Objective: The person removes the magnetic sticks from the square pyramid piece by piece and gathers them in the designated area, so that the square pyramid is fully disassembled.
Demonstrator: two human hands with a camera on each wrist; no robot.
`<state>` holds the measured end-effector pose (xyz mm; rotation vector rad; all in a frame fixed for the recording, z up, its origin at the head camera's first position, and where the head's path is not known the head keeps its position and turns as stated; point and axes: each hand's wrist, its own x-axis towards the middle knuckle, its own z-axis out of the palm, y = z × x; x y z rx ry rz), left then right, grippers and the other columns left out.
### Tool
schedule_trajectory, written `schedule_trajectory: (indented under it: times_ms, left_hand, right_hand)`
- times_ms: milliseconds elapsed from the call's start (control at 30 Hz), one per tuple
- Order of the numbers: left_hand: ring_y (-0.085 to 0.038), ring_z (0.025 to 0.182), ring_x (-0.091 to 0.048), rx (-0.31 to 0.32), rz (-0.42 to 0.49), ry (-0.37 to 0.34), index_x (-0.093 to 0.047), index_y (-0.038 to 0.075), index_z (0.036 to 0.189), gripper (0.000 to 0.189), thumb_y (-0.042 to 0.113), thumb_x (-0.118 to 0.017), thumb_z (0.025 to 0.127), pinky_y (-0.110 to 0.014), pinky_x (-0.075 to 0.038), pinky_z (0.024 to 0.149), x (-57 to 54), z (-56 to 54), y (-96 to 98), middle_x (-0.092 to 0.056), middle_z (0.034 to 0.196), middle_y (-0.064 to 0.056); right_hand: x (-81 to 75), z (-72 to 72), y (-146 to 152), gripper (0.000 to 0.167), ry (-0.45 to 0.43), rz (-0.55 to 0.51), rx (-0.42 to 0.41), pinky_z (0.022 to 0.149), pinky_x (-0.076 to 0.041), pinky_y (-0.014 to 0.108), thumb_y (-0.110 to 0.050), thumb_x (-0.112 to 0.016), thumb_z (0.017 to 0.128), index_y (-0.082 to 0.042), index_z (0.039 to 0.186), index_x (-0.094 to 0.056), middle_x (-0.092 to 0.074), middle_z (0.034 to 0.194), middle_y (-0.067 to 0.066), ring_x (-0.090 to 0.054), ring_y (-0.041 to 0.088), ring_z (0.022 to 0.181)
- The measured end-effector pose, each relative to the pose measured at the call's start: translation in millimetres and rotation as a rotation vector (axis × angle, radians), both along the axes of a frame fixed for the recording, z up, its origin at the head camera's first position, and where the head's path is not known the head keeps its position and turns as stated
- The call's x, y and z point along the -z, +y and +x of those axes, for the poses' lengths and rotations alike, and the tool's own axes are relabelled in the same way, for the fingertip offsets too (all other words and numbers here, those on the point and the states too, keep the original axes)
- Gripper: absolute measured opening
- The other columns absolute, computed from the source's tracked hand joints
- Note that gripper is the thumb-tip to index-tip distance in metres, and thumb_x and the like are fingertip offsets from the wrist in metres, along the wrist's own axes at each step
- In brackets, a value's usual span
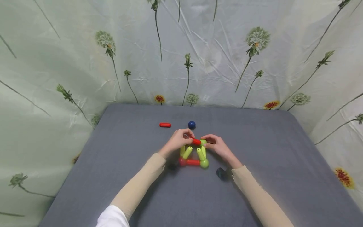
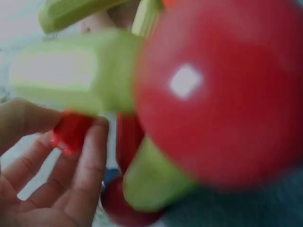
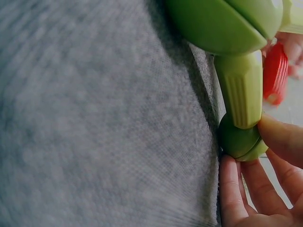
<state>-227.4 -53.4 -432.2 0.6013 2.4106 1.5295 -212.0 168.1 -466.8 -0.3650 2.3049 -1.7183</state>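
Observation:
My left hand (image 1: 179, 138) pinches a short red rod (image 2: 73, 132) between thumb and fingers, above the far side of a toy frame of balls and rods. With thumb and fingertips, my right hand (image 1: 217, 145) holds the far green ball (image 3: 244, 142), which sits on the end of a yellow-green rod (image 3: 239, 90). Nearer me, a red ball (image 1: 182, 161) and another green ball (image 1: 204, 163) are joined by a red rod (image 1: 193, 162). Two yellow-green rods (image 1: 187, 152) slant upward from these near balls with free ends. In the left wrist view, a dark red ball (image 2: 130, 205) shows beyond the frame.
Beyond the hands, a loose red rod (image 1: 165, 125) and a dark blue ball (image 1: 192, 125) lie on the grey-covered table (image 1: 136, 132). A flower-print curtain (image 1: 210, 75) hangs behind the table's far edge. Dark blurred shapes (image 1: 221, 173) show near both wrists.

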Motion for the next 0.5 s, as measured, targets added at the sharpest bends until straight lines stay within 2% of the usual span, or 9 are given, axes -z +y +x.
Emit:
schedule_trajectory:
  times_ms: [133, 167, 233, 300, 400, 500]
  left_hand:
    - [-0.023, 0.079, -0.065, -0.064, 0.108, -0.076, -0.065, 0.001, 0.097, 0.011, 0.000, -0.062, 0.087, -0.038, -0.052, 0.075, -0.4, -2.7, -20.4, -0.066, 0.095, -0.012]
    - [-0.022, 0.080, -0.065, -0.087, 0.121, -0.087, -0.065, 0.002, 0.099, 0.011, 0.001, -0.062, 0.088, -0.038, -0.052, 0.077, 4.3, -6.4, -26.6, -0.066, 0.097, -0.010]
    - [-0.025, 0.083, -0.065, -0.144, 0.128, -0.092, -0.065, 0.001, 0.101, 0.013, 0.002, -0.064, 0.088, -0.041, -0.050, 0.080, 4.8, -9.9, -39.8, -0.066, 0.098, -0.011]
    - [-0.026, 0.086, -0.064, -0.220, 0.106, -0.065, -0.065, 0.000, 0.101, 0.014, 0.001, -0.066, 0.087, -0.039, -0.049, 0.081, 6.6, -13.6, -53.1, -0.066, 0.099, -0.013]
    - [-0.026, 0.086, -0.063, -0.363, 0.048, -0.015, -0.065, 0.000, 0.097, 0.013, 0.001, -0.068, 0.085, -0.032, -0.048, 0.072, 12.1, -19.7, -70.1, -0.066, 0.101, -0.014]
    - [-0.026, 0.085, -0.062, -0.480, -0.033, 0.000, -0.063, 0.001, 0.094, 0.011, 0.001, -0.069, 0.084, -0.029, -0.046, 0.066, 17.1, -24.7, -81.3, -0.066, 0.099, -0.014]
  right_hand:
    - [-1.2, 0.2, 0, 0.029, -0.008, 0.012, 0.010, 0.088, -0.045, 0.035, -0.001, -0.063, 0.090, 0.002, 0.119, -0.061, -0.061, 0.117, 0.017, -0.057, 0.028, 0.107]
    - [-1.8, 0.4, 0, 0.029, -0.008, 0.016, 0.014, 0.088, -0.046, 0.034, -0.001, -0.063, 0.089, 0.002, 0.119, -0.061, -0.061, 0.117, 0.017, -0.057, 0.028, 0.107]
    - [-3.1, 0.5, 0, 0.029, -0.011, 0.025, 0.020, 0.087, -0.046, 0.033, -0.001, -0.063, 0.089, 0.001, 0.118, -0.061, -0.062, 0.116, 0.016, -0.057, 0.026, 0.106]
    - [-3.5, 0.9, 0, 0.029, -0.005, 0.030, 0.014, 0.087, -0.046, 0.033, -0.001, -0.063, 0.090, 0.002, 0.118, -0.061, -0.061, 0.117, 0.016, -0.057, 0.026, 0.106]
    - [-3.9, 1.4, 0, 0.029, -0.008, 0.030, 0.011, 0.087, -0.046, 0.033, -0.001, -0.063, 0.090, 0.002, 0.119, -0.061, -0.061, 0.118, 0.017, -0.057, 0.026, 0.105]
    - [-3.8, 1.4, -1, 0.029, -0.016, 0.032, 0.015, 0.087, -0.045, 0.034, -0.001, -0.062, 0.090, 0.002, 0.119, -0.060, -0.061, 0.118, 0.016, -0.057, 0.026, 0.105]
